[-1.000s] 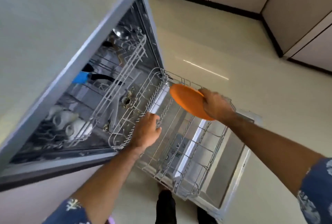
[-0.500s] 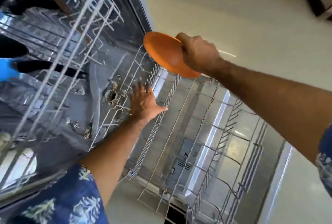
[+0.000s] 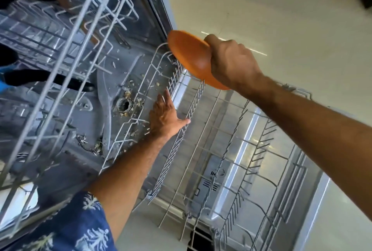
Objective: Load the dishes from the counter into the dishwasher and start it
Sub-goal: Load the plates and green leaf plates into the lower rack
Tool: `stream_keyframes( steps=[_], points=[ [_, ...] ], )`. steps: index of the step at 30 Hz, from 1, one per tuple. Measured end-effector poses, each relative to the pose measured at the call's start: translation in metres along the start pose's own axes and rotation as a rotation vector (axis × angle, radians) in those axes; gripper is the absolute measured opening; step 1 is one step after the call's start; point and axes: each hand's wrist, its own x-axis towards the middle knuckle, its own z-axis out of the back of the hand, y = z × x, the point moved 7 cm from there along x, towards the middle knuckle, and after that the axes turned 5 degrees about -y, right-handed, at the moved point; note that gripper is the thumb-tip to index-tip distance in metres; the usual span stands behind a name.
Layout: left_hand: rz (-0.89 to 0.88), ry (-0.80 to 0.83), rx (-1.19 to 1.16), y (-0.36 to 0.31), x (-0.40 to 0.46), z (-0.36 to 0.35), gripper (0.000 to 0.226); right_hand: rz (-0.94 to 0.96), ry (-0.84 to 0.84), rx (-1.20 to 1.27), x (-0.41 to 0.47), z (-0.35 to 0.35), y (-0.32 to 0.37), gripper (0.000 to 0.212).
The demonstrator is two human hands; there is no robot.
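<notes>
From the head camera no brand, label or writing can be read on anything; the right grip is curled round the edge of an orange plate, fingers wrapped over its rim, holding it tilted in the air; just below and left of that grip lies the far end of the lower rack, a grey wire basket pulled out over the open dishwasher door, and the plate's lower edge sits just above the rack's tines, though whether it touches them cannot be told; the rack itself holds no dishes in the part that shows; the left grip is open, fingers straight and spread, palm down against the rack's wire side, below and to the left of the right grip; left of the left grip the dishwasher tub shows its floor with a spray arm, a round drain and scattered food scraps around it; farther left and above, the upper rack carries dark utensils, one black handle with a blue part at the frame edge; something white sits at the lower left edge, too cut off to name; a blue patterned sleeve covers the left upper arm; pale floor lies beyond the right grip
</notes>
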Motion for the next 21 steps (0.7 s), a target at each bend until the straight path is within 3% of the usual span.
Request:
stream_keyframes(
  steps=[3, 9, 12, 16, 21],
  points=[
    [0.000, -0.001, -0.006, -0.001, -0.002, 0.002, 0.132, -0.022, -0.017, 0.033, 0.007, 0.008, -0.001, 0.032],
    [0.002, 0.005, 0.000, -0.003, -0.003, 0.002, 0.131, 0.101, 0.175, -0.055, 0.026, -0.040, 0.032, 0.034],
    [0.002, 0.000, -0.009, -0.003, -0.003, 0.001, 0.130, 0.073, 0.187, -0.066, 0.035, -0.055, 0.033, 0.039],
    [-0.014, -0.008, 0.007, -0.004, -0.005, 0.003, 0.129, -0.014, 0.234, 0.127, 0.045, -0.062, 0.015, 0.038],
    [-0.056, -0.002, 0.038, -0.009, -0.023, 0.017, 0.120, -0.105, 0.267, 0.331, 0.012, -0.043, -0.009, 0.061]
  ],
)
